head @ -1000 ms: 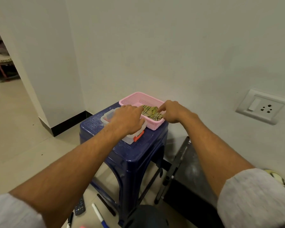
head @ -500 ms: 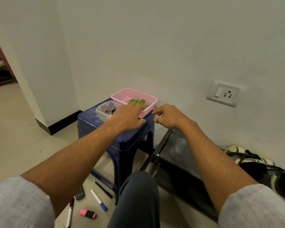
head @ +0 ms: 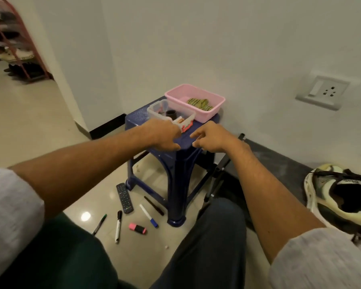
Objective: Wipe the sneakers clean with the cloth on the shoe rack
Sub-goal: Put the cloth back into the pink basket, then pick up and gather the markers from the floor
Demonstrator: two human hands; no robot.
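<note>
Blue stool (head: 175, 155), frame centre: cloth (head: 199, 103) lies reachable in pink basket (head: 175, 93); left hand (head: 165, 135), right hand (head: 215, 138) hover, grips loose, empty.

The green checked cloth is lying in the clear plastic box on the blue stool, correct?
No. In the head view the green checked cloth lies in the pink basket on the blue stool; the clear plastic box stands beside it.

light: soft, even indoor | glare: spot on floor (head: 86, 216) | blur: slight, edges warped
</note>
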